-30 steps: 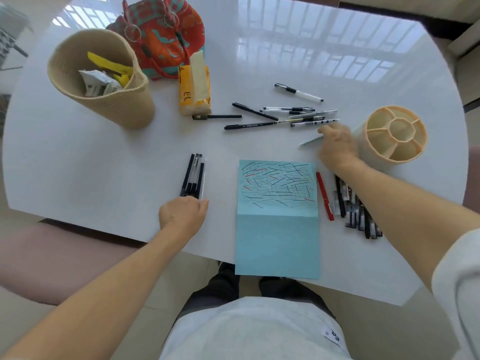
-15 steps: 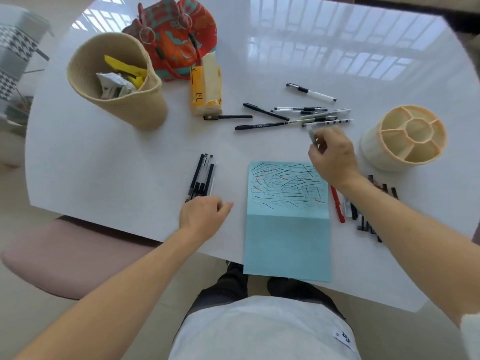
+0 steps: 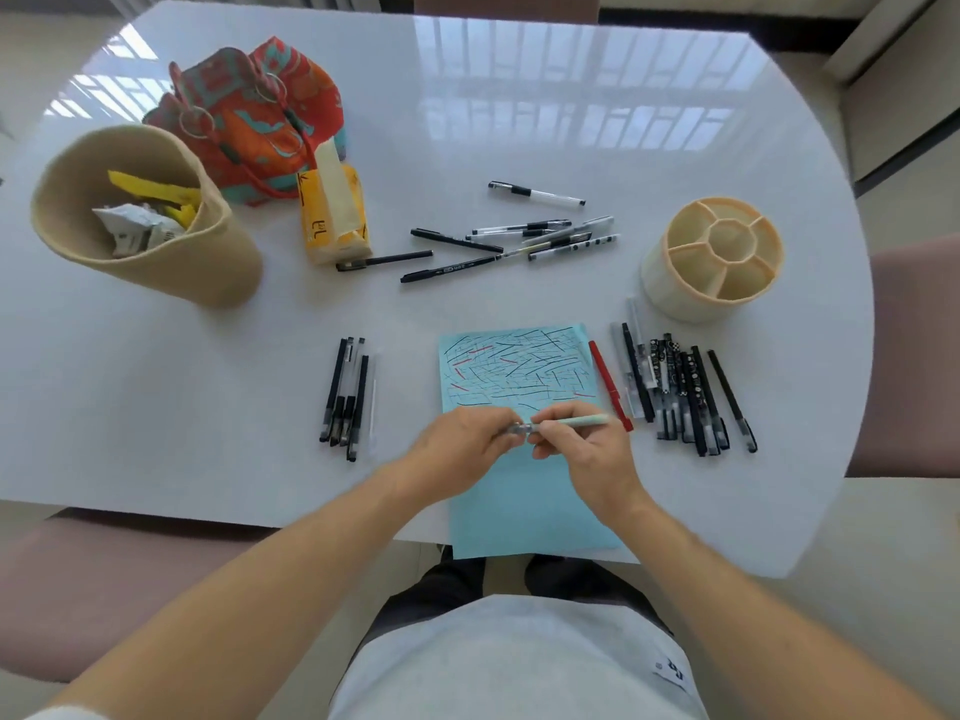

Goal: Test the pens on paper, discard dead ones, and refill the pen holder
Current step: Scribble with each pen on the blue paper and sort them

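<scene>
- Glossy white table (image 3: 519,122) reflecting window panes; mauve chair seats on my left and right.
- Scribbled pale-blue paper sheet (image 3: 519,506) at the near edge, centre.
- My left hand (image 3: 462,452) pinches the clear cap end of a pale-green pen (image 3: 576,421).
- My right hand (image 3: 587,449) grips its barrel above the paper.
- Cream round compartmented pen holder (image 3: 714,257), far right, holds nothing.

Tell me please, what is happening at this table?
A person is testing pens. Both hands, left hand and right hand, hold a pale green pen over the blue paper, already covered in scribbles. Pens lie in groups around the paper, and the pen holder stands empty.
</scene>
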